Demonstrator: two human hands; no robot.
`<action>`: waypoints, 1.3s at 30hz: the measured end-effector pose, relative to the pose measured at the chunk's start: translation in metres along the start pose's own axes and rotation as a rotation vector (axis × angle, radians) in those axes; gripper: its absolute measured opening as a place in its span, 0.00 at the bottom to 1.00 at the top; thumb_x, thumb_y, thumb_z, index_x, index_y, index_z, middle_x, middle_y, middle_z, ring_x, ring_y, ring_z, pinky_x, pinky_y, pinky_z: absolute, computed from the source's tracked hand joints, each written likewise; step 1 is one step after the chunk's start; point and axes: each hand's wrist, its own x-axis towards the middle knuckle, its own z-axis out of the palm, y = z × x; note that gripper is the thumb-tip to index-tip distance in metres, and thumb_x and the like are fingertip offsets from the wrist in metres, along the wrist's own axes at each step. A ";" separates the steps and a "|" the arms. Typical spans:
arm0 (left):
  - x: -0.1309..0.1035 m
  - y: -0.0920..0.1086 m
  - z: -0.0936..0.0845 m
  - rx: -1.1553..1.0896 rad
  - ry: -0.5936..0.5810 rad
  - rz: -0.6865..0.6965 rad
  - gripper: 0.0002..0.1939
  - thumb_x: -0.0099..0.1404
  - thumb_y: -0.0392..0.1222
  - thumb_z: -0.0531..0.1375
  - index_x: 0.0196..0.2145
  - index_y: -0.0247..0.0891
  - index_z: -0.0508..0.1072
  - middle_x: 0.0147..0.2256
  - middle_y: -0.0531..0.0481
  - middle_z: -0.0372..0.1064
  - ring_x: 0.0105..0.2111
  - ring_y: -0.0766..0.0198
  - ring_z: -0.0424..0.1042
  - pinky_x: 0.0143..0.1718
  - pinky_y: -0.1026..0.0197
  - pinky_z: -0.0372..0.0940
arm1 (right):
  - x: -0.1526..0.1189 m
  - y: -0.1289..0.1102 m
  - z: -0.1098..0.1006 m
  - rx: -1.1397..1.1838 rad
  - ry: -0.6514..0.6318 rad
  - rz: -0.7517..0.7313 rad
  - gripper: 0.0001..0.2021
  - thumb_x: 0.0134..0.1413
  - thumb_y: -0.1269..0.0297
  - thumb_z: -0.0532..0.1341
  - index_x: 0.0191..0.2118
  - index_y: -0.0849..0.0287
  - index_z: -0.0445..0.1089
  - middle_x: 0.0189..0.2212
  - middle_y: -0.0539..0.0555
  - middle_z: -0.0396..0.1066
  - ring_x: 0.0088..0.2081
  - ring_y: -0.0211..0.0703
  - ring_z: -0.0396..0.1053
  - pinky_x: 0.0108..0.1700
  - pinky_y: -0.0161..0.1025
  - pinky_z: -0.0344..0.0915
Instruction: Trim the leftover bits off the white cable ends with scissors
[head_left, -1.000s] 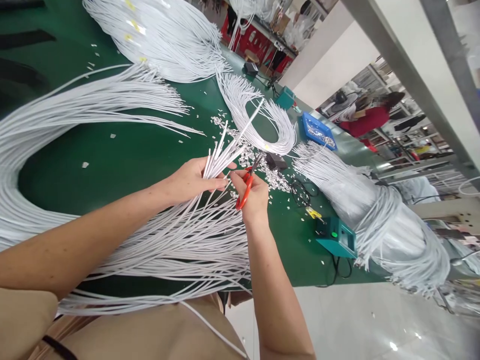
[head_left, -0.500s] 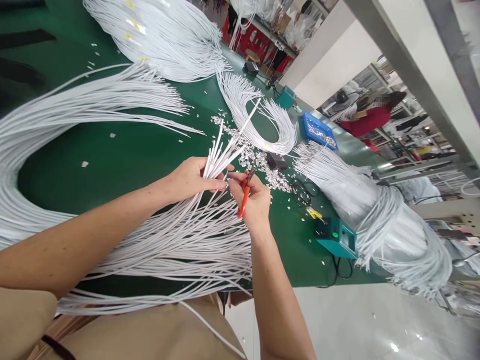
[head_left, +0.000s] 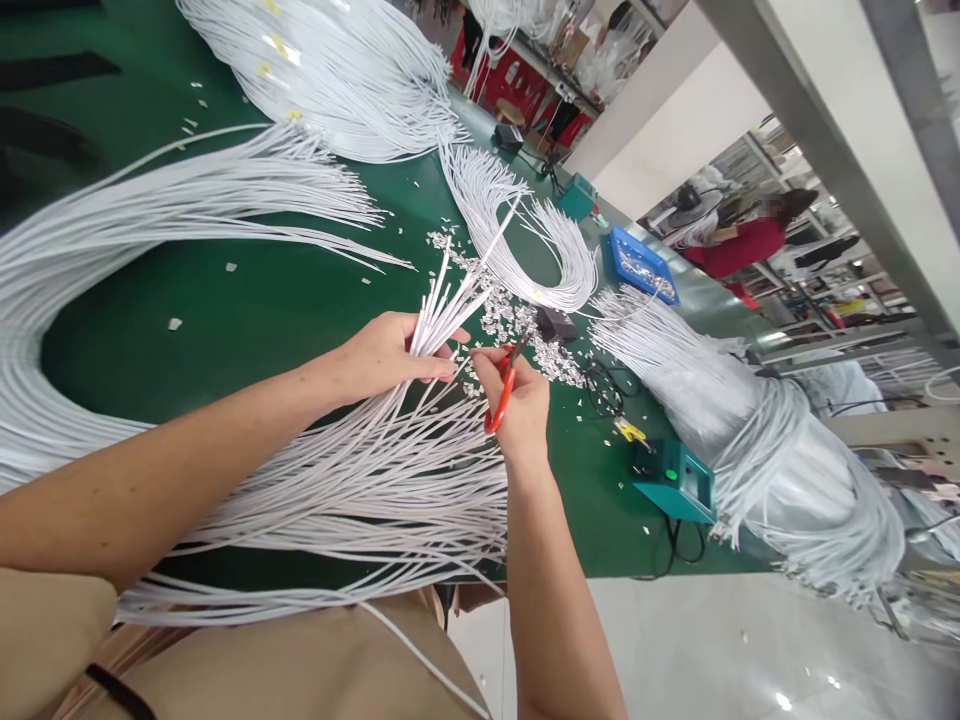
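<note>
My left hand is closed around a bunch of white cables, their ends fanning out past the fingers. Just to the right, my right hand holds a pair of orange-handled cutters in its palm, blades pointing up and away. Its thumb and forefinger are close together near the bunch; whether a cable end is between them is too small to tell. Below both hands many loose white cables spread across the green table. Small pale scraps lie heaped just beyond the hands.
Coiled cables and a large bundle lie further back. A blue tray holds small pieces. On the right stand a teal device with a yellow clip and a wrapped cable bundle. A person in red is in the background.
My right hand has shifted slightly right, away from the cable bunch, with the cutters in it. My left hand keeps its hold on the cables.
</note>
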 end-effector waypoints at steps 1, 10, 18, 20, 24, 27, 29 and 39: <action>0.000 0.000 0.000 0.004 0.009 -0.005 0.20 0.53 0.41 0.68 0.44 0.37 0.75 0.31 0.52 0.75 0.34 0.61 0.76 0.43 0.56 0.69 | 0.000 0.003 -0.002 -0.077 -0.021 -0.037 0.08 0.51 0.58 0.63 0.32 0.58 0.74 0.29 0.50 0.71 0.32 0.39 0.66 0.38 0.38 0.62; 0.001 -0.001 -0.002 0.112 0.055 -0.009 0.11 0.50 0.45 0.69 0.29 0.37 0.76 0.39 0.47 0.77 0.36 0.59 0.76 0.43 0.55 0.68 | 0.001 0.023 -0.006 -0.716 -0.070 -0.287 0.14 0.55 0.61 0.61 0.21 0.58 0.65 0.23 0.50 0.63 0.26 0.38 0.56 0.29 0.37 0.50; 0.002 0.000 -0.003 0.210 0.086 -0.005 0.14 0.49 0.49 0.69 0.31 0.37 0.78 0.39 0.46 0.78 0.40 0.54 0.75 0.46 0.53 0.66 | 0.003 0.021 -0.016 -0.983 -0.011 -0.476 0.14 0.59 0.65 0.58 0.21 0.59 0.66 0.22 0.53 0.62 0.25 0.39 0.54 0.29 0.39 0.45; 0.002 -0.001 -0.004 0.215 0.083 -0.001 0.14 0.50 0.49 0.69 0.31 0.37 0.79 0.39 0.46 0.78 0.40 0.54 0.75 0.46 0.52 0.66 | 0.004 0.020 -0.019 -0.976 0.002 -0.470 0.15 0.58 0.66 0.58 0.20 0.59 0.65 0.21 0.53 0.62 0.25 0.39 0.54 0.29 0.39 0.45; 0.003 -0.002 -0.005 0.212 0.079 -0.001 0.14 0.50 0.49 0.69 0.32 0.38 0.78 0.40 0.47 0.78 0.40 0.54 0.75 0.46 0.52 0.66 | 0.004 0.013 -0.018 -0.614 -0.030 -0.213 0.18 0.54 0.58 0.62 0.17 0.59 0.65 0.21 0.51 0.65 0.24 0.36 0.54 0.28 0.38 0.48; 0.002 -0.002 -0.004 0.165 0.063 0.004 0.17 0.50 0.49 0.69 0.36 0.38 0.78 0.38 0.48 0.77 0.38 0.56 0.75 0.46 0.52 0.67 | 0.007 0.003 -0.012 -0.114 -0.117 0.047 0.15 0.49 0.50 0.65 0.25 0.58 0.73 0.25 0.49 0.70 0.27 0.37 0.61 0.32 0.37 0.57; 0.001 -0.002 -0.002 0.112 0.044 0.013 0.20 0.50 0.47 0.69 0.41 0.38 0.78 0.36 0.49 0.77 0.37 0.57 0.75 0.47 0.52 0.67 | 0.010 -0.004 -0.005 0.136 -0.172 0.140 0.15 0.47 0.50 0.66 0.30 0.58 0.76 0.27 0.49 0.72 0.29 0.38 0.64 0.35 0.38 0.61; 0.003 0.002 -0.013 -0.063 -0.104 -0.119 0.24 0.52 0.37 0.68 0.48 0.38 0.73 0.39 0.47 0.77 0.42 0.58 0.77 0.49 0.51 0.68 | 0.003 -0.003 0.004 0.342 0.148 0.142 0.12 0.40 0.57 0.70 0.27 0.58 0.70 0.28 0.50 0.71 0.32 0.39 0.68 0.41 0.41 0.66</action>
